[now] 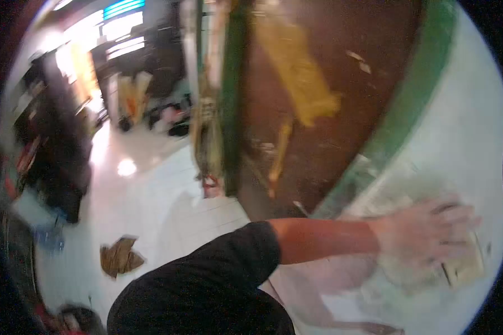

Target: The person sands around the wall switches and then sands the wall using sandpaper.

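My left hand [427, 231] reaches out to the right, its fingers spread and smeared by motion. It is over the white wall [475, 134], close beside a cream switch plate [465, 262]. The hand partly covers the plate, and I cannot tell whether the fingers touch it. No held object shows in this hand. A black sleeve [207, 285] covers the upper arm. My right hand is out of view.
A brown door panel [369, 84] with yellow tape [302, 72] stands beside a green frame [413, 106]. A crumpled brown piece [120, 257] lies on the white tiled floor [156, 218]. Dark furniture [56, 139] stands at the left. Blurred items lie farther back.
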